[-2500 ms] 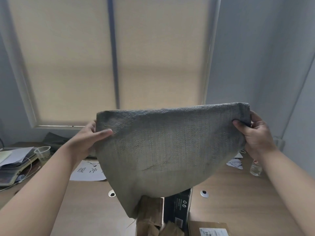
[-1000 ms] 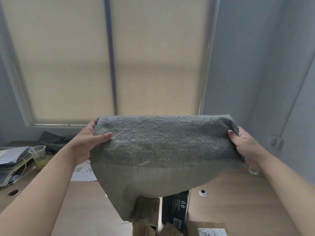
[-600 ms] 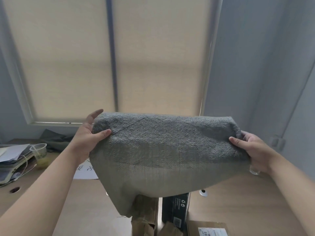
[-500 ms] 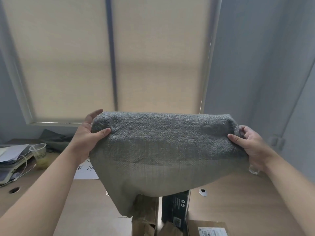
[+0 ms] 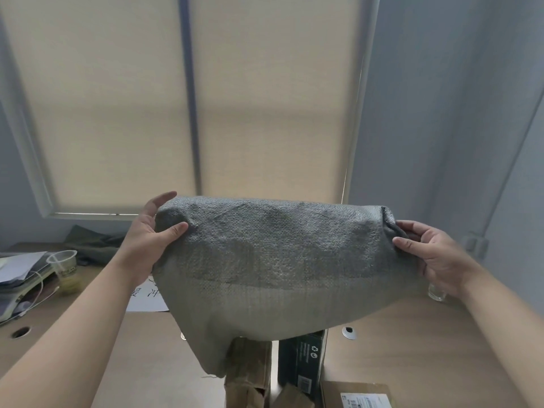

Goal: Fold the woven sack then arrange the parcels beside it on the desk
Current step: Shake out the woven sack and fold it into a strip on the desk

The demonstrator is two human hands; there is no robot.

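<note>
On the surface (image 5: 397,343), near centre: brown parcel (image 5: 250,369), black box (image 5: 303,363) just right of it, labelled carton (image 5: 356,394) at the near edge. Tops of the first two masked by the hanging woven sack (image 5: 279,260). Far left: plastic cup (image 5: 63,262) beside stacked papers (image 5: 17,266). Far right: small glass (image 5: 436,293) under the right wrist. Bare wood showing left and right of the parcels. Sack aloft above them, doubled over along its top. Left grip (image 5: 144,242) pinching the left end, forefinger lifted; right grip (image 5: 435,260) pinching the bunched right end.

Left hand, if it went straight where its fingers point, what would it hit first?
Probably the roller blind: the left hand, gripping the woven sack, points up toward it, though depth is unclear.
</note>
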